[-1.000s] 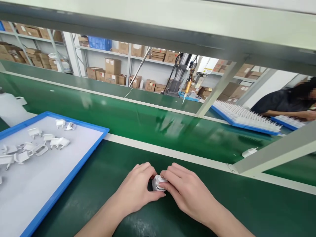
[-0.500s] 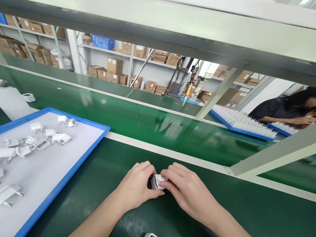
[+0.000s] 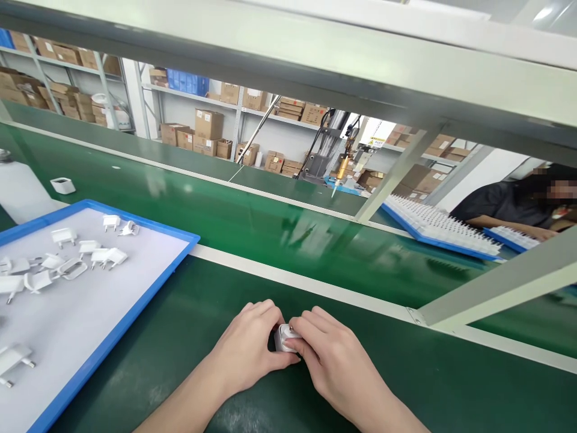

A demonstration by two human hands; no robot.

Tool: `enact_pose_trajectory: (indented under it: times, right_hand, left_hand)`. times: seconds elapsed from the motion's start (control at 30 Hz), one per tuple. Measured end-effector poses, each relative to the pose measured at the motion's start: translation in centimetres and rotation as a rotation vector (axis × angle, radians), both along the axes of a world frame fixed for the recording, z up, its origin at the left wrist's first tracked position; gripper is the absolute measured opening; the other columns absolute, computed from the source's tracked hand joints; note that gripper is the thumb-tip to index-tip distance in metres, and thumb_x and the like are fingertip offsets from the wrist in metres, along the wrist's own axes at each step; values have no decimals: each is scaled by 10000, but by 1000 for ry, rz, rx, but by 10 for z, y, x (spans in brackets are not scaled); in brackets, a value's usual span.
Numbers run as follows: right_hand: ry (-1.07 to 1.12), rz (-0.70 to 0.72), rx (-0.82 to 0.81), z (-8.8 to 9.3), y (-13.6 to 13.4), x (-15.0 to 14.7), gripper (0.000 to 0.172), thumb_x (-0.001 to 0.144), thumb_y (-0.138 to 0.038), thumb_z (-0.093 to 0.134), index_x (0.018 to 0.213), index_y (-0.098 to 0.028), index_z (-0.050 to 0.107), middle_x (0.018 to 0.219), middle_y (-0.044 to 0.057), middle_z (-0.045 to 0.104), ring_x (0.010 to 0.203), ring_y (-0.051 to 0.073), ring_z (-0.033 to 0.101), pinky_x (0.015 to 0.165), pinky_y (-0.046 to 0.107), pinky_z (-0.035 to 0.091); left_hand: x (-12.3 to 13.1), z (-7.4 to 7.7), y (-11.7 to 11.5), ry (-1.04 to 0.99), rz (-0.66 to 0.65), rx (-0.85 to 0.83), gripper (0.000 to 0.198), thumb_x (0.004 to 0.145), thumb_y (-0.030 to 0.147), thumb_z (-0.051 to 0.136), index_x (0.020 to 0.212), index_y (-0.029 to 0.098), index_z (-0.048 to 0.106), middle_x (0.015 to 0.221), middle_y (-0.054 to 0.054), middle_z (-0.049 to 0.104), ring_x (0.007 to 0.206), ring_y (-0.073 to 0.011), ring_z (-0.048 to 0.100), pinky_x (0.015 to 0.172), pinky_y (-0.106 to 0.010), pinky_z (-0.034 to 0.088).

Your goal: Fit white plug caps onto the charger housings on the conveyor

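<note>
On the green bench in front of me, a white charger housing (image 3: 280, 344) sits between my hands. My left hand (image 3: 250, 340) wraps it from the left, thumb in front and fingers behind. With thumb and index finger, my right hand (image 3: 331, 355) pinches a white plug top (image 3: 289, 332) seated at the housing's open face. The right fingers partly cover the plug top and its pins. To the left, a blue-rimmed tray (image 3: 135, 313) bears several loose white two-pin plug pieces (image 3: 116, 257).
A green conveyor belt (image 3: 252, 219) runs behind the bench, with another white housing (image 3: 63, 185) and a white bottle (image 3: 22, 186) at left. A slanted metal post (image 3: 496, 282) rises at right. Beyond are a filled tray (image 3: 442, 225), a co-worker (image 3: 500, 201) and a dispensing machine (image 3: 345, 165).
The dark gap between plug top and housing has narrowed, and my right hand has shifted slightly left. The housing on the belt has moved right. A white part at the bottom edge has left view.
</note>
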State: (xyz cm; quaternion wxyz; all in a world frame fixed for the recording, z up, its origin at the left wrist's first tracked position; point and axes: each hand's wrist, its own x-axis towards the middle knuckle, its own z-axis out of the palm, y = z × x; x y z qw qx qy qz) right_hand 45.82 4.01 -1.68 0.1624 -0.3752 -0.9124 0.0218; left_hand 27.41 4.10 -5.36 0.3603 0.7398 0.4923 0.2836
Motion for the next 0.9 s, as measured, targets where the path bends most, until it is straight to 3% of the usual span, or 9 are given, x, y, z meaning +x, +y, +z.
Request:
enact_pose_trajectory:
  times: [0.17, 0.43, 0.73, 0.9]
  right_hand:
    - [2, 12, -113, 0, 4, 3, 248, 1049, -179, 415, 806, -203, 451, 745, 5, 537, 700, 168, 450, 611, 290, 329]
    - [75, 43, 25, -11, 3, 2, 288, 1054, -170, 370, 779, -199, 453, 732, 22, 514, 671, 169, 415, 603, 307, 321]
    - [87, -4, 44, -19, 1, 1, 251, 1032, -167, 396, 802, -190, 495, 749, 30, 518, 713, 176, 448, 637, 305, 361]
    - [49, -2, 58, -15, -3, -1, 258, 1034, -185, 350, 836, -182, 517, 792, 61, 555, 749, 195, 477, 659, 322, 390]
  left_hand:
    - [0, 0, 2, -17, -11, 17, 364, 777, 350, 796, 755, 209, 462, 837, 42, 542, 794, -171, 479, 703, -297, 331]
    - [-1, 3, 2, 7, -17, 46, 355, 775, 365, 794, 759, 207, 476, 834, 51, 542, 766, -156, 488, 720, -294, 342]
    - [-3, -1, -1, 9, -25, 131, 300, 807, 377, 758, 782, 202, 516, 877, 28, 572, 814, -176, 559, 770, -301, 376]
    - [-6, 4, -8, -10, -24, 132, 286, 794, 391, 755, 794, 199, 542, 899, 11, 588, 839, -193, 579, 747, -300, 402]
